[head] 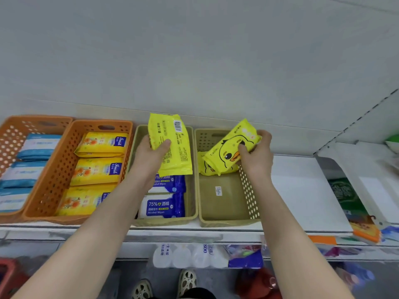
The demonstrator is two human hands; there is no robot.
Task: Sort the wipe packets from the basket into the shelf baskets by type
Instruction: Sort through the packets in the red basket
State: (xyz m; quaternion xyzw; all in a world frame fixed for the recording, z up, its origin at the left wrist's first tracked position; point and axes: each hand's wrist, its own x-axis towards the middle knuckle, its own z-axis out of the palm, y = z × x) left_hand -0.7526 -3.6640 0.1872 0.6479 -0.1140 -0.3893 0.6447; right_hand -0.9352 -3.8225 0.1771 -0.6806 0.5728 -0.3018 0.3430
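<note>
My left hand [151, 154] grips a yellow wipe packet [172, 145], back side with barcode facing me, held above the left olive basket [192, 216]. My right hand [257, 154] pinches a yellow duck packet [228, 145], tilted over the right olive basket [226, 222]. Another duck packet [207, 167] lies at the far end of that basket. Blue alcohol wipe packets [162, 207] fill the left olive basket below my left wrist.
Two orange baskets stand to the left: one with orange-flower yellow packets [97, 171], one with pale blue packets [26, 169]. White shelf surface [302, 190] lies right of the baskets. Goods sit on a lower shelf, and a red basket [8, 277] is at the bottom left.
</note>
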